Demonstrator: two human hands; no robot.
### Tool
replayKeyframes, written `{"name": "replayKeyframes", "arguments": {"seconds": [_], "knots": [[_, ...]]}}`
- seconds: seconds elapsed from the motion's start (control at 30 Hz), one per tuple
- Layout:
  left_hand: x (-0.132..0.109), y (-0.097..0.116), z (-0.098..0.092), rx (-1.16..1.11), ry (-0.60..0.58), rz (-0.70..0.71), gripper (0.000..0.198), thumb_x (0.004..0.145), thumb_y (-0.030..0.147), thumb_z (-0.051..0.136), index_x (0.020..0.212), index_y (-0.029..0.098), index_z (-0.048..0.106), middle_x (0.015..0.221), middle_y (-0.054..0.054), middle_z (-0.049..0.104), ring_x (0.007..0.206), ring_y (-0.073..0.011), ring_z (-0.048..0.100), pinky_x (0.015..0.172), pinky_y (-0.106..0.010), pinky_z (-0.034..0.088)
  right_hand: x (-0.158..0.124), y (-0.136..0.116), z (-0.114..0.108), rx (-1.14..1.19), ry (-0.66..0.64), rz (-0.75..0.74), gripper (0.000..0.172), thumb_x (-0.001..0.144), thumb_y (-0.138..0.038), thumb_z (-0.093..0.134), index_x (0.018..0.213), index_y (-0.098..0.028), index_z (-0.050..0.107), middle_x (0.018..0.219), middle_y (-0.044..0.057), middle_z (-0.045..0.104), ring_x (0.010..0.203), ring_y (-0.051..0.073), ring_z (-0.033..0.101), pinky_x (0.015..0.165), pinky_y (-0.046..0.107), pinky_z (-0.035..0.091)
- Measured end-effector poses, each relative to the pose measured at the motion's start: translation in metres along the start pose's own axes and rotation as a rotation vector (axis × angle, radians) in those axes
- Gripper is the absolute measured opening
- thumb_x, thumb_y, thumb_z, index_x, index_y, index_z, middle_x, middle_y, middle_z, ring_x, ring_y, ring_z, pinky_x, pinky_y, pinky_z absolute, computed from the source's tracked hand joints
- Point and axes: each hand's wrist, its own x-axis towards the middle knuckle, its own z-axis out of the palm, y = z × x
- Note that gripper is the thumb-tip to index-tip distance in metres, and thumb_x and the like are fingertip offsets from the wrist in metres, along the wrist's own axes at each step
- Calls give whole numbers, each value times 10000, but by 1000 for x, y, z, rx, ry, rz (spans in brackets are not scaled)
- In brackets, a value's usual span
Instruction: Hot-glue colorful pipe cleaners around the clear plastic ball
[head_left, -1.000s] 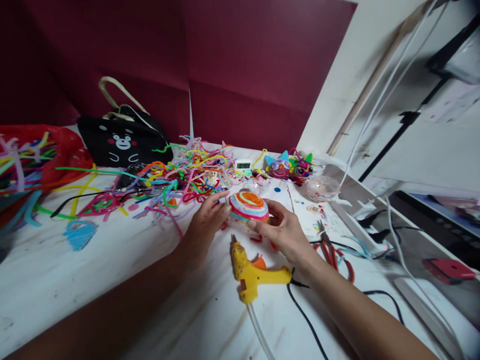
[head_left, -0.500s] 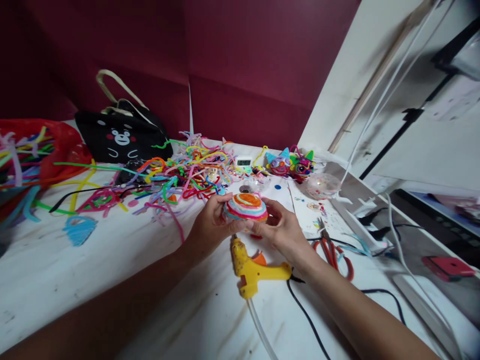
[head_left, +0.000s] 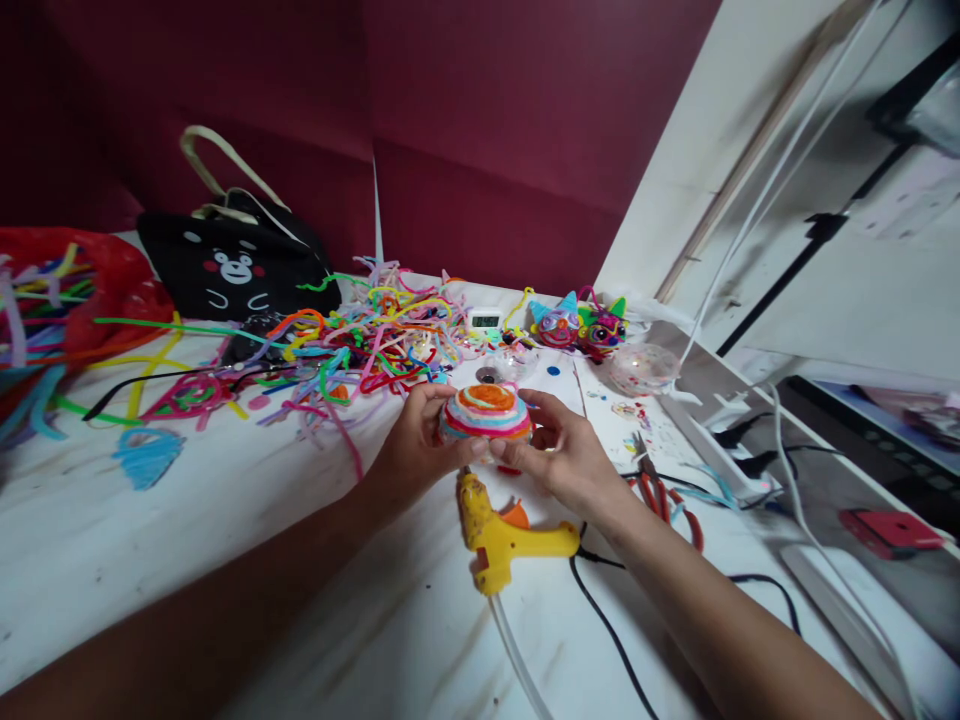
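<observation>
Flanking ball (head_left: pixel 486 412): L hand (head_left: pixel 416 452), R hand (head_left: pixel 568 457)

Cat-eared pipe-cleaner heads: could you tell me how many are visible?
2: a blue-eared head and a green-eared head, side by side right of the pipe-cleaner pile, which may hide more.

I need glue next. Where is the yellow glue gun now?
The yellow plastic hot glue gun lies on the white table at the centre of the head view, just below the striped pipe-cleaner ball, left of the red-handled pliers.
</observation>
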Motion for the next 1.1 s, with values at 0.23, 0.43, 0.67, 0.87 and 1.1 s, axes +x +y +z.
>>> {"name": "replayKeyframes", "arguments": {"seconds": [0.23,0.43,0.67,0.87,1.1], "knots": [[1,1,-5,125,-51,-72,785,622,311,903,1301,200,525,1339,-137,659,1205,-308,635,919,-356,533,-1,-2,-11,-122,-88,-70,767,731,-448,774,1404,-197,505,1138,98,711,747,171,585,619,298,469],[0,5,-5,85,-109,-56,774,681,364,865,1347,199,506,1342,-134,655,1219,-327,627,958,-389,531,-2,-7,-21,-182,-131,-102,733,787,-430,752,1426,-217,463,1172,104,715,671,149,578,592,289,477],[2,5,-6,133,-169,-33,618,719,397,825,1270,222,605,1314,-101,668,1191,-324,631,960,-385,520,-4,-9,-23,-265,-108,-102,662,786,-498,748,1349,-227,527,1128,104,726,655,152,597,579,285,471],[3,-4,-9,117,-210,-66,628,667,326,867,1226,243,594,1181,-78,722,1048,-289,680,822,-336,550,-5,-6,-19,-296,-101,-82,649,778,-481,761,1345,-255,537,1164,86,714,653,146,615,586,286,479],[2,9,-3,10,-76,-150,570,610,346,874,1108,229,624,997,-34,729,898,-229,680,714,-286,525,-10,-16,-21,-384,-27,-182,590,841,-564,670,1308,-212,593,1118,107,721,827,232,693,679,349,535]]}}
